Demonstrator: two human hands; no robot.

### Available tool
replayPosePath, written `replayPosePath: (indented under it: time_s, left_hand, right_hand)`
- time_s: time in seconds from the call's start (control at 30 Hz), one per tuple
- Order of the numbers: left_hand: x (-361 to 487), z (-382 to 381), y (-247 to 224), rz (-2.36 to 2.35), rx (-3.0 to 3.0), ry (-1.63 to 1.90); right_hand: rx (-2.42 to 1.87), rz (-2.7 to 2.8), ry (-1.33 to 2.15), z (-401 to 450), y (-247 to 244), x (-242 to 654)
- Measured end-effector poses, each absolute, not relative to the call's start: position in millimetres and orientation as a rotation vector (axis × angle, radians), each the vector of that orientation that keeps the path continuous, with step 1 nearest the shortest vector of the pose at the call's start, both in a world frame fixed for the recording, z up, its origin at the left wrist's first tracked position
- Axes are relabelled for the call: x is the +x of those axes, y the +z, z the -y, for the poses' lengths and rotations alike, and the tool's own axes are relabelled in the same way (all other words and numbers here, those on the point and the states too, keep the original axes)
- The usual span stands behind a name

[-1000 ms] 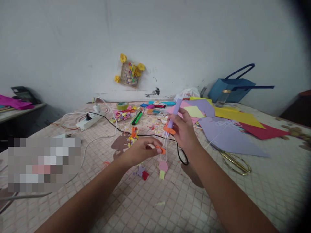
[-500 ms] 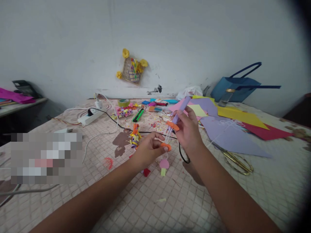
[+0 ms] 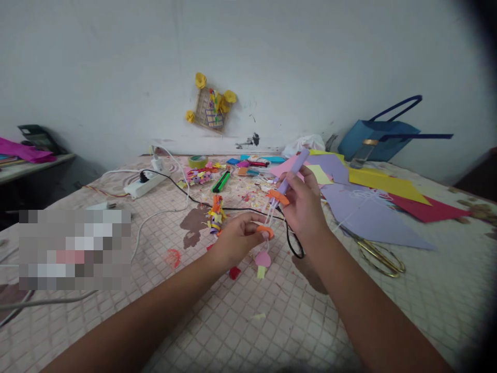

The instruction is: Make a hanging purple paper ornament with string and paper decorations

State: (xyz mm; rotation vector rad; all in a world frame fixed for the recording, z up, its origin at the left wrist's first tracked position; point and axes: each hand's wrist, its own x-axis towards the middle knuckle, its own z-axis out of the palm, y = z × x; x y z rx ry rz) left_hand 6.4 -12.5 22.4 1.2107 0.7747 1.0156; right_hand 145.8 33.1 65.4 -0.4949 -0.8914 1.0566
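Note:
My right hand (image 3: pixel 306 199) is closed round a rolled purple paper tube (image 3: pixel 294 170), which tilts up to the right. An orange paper piece (image 3: pixel 278 197) is attached near the tube's lower end, and white strings (image 3: pixel 268 215) run down from it. Lower down, my left hand (image 3: pixel 243 238) pinches an orange paper cutout (image 3: pixel 265 231) on those strings. Below that dangles a pink paper cutout (image 3: pixel 263 258) with a pale green paper tab (image 3: pixel 261 272). A decorated purple roll with yellow and orange paper (image 3: pixel 216 217) lies beyond my left hand.
Gold-handled scissors (image 3: pixel 380 257) lie at right beside purple paper sheets (image 3: pixel 373 217). A green cutter (image 3: pixel 221 182), tape roll (image 3: pixel 198 161) and paper scraps are at the back. A white power strip (image 3: pixel 145 185) with cables stands left; a black cable (image 3: pixel 297 248) loops below my right hand.
The purple tube and my right hand have shifted slightly up and to the right. My left hand keeps its pinch on the orange cutout, almost in the same place.

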Motion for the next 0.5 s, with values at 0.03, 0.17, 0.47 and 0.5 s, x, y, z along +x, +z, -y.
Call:
replayPosePath:
  time_s: [0.03,0.17,0.47,0.5]
  left_hand:
    - [6.6,12.8,22.4,-0.789,1.209,1.029]
    - [7.8,13.6,21.9,-0.848,1.238,1.077]
    - [8.7,14.8,21.4,-0.806,1.192,1.055]
    - [8.6,15.2,20.9,-0.799,1.193,1.050]
  right_hand:
    - [-0.496,0.891,1.057,-33.0,65.4,145.9]
    - [-0.483,0.887,1.066,-32.6,65.6,145.7]
    - [-0.501,0.887,1.056,-31.3,67.9,146.4]
    - [-0.500,0.880,1.057,-30.9,68.4,146.6]
